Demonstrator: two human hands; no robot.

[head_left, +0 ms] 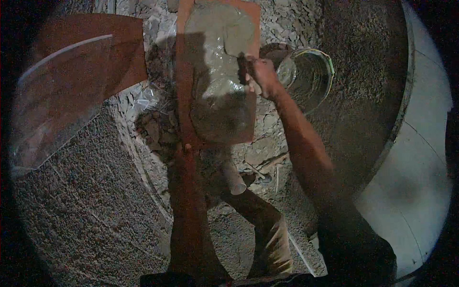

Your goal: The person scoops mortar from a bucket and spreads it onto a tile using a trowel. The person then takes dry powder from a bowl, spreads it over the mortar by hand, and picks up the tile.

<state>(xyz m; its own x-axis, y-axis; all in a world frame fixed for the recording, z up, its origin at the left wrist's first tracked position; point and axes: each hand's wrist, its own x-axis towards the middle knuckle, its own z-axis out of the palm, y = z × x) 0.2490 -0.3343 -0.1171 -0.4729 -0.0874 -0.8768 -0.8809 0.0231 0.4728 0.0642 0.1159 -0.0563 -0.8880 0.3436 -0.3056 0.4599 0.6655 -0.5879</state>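
A rectangular orange tile (255,115) lies lengthwise before me, its upper face mostly covered in wet grey mortar (213,62). My right hand (262,76) is closed round the dark handle of a trowel (239,40), over the tile's right side. Mortar coats the trowel's blade, which rests on the mortar layer. At the tile's near left corner, my left hand (185,149) grips the edge with a fingertip showing on top. Shadow and the tile hide its other fingers.
A bucket (330,64) with a pale rim stands right of the tile. Another orange tile (119,55), partly under clear plastic, lies at left. Broken rubble (296,21) surrounds the work. A short pipe (234,181) sticks up nearby. Pale flooring (401,191) is at far right.
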